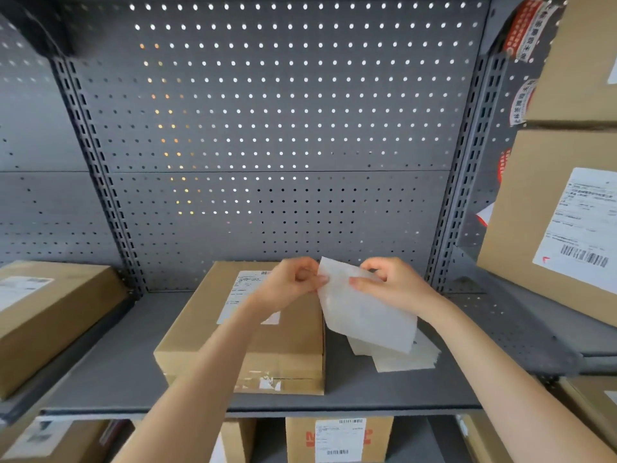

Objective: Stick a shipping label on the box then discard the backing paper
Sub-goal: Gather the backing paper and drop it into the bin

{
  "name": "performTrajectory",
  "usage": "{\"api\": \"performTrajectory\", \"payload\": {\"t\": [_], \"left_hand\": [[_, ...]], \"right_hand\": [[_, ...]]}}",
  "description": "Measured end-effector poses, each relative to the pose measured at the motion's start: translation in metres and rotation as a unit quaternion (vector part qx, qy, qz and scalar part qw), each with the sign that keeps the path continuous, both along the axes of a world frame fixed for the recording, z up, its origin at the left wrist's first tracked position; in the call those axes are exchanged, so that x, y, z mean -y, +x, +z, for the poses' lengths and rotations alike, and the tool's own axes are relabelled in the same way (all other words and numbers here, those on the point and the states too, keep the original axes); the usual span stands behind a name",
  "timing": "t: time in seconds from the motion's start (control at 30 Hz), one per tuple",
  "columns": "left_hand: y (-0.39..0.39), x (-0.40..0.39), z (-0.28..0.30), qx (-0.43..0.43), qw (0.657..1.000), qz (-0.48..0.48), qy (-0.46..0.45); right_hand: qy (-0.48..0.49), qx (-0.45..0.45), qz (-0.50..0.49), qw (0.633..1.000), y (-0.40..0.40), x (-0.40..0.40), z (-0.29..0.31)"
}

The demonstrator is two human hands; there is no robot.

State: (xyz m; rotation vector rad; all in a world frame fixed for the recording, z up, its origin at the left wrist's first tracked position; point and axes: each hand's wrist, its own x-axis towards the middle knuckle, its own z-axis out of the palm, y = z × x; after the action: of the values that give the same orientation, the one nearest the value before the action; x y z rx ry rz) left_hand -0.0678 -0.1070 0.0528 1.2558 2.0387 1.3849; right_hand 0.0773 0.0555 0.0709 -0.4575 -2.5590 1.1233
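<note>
Cardboard box [267,332] sits on the grey shelf [110,372], closed, its taped front edge facing the camera. A white shipping label [241,294] lies flat on the box's top, toward the back left part of it, partly hidden by the left forearm crossing over it.

Just to the right of the box, both hands hold a pale, translucent sheet of backing paper [364,312] in the air. The left hand [287,282] is over the back right part of the box's top, its fingers pinched shut on the sheet's upper left edge. The right hand [390,282] is to the right of the box, its fingers closed on the sheet's upper right part, thumb in front. The sheet hangs down from the two grips, its lower edge beside the box's right side.

Beneath the sheet, right of the box, a small stack of similar papers [400,357] lies on the shelf, close to the box's right wall.

Behind the box rises a grey perforated back panel [267,128]. Further left of the box is another labelled carton [50,315], and to the right, stacked cartons [561,212] with labels. More labelled boxes [337,439] show on the level below the box.
</note>
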Motion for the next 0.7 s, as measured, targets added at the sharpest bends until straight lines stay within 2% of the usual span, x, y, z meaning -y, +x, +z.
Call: {"api": "performTrajectory", "payload": {"t": [0.2, 0.4, 0.57, 0.7], "left_hand": [[-0.031, 0.065, 0.008, -0.014, 0.990, 0.133, 0.035], [-0.052, 0.149, 0.002, -0.022, 0.967, 0.246, 0.065], [-0.053, 0.239, -0.006, -0.006, 0.935, 0.338, 0.102], [-0.051, 0.318, -0.017, 0.005, 0.903, 0.416, 0.108]], "right_hand": [[-0.036, -0.054, 0.025, 0.998, -0.034, 0.026, 0.014], [-0.058, -0.071, 0.115, 0.989, -0.082, 0.092, 0.017], [-0.101, -0.074, 0.171, 0.977, -0.129, 0.169, 0.016], [-0.082, -0.064, 0.206, 0.973, -0.157, 0.246, 0.008]]}}
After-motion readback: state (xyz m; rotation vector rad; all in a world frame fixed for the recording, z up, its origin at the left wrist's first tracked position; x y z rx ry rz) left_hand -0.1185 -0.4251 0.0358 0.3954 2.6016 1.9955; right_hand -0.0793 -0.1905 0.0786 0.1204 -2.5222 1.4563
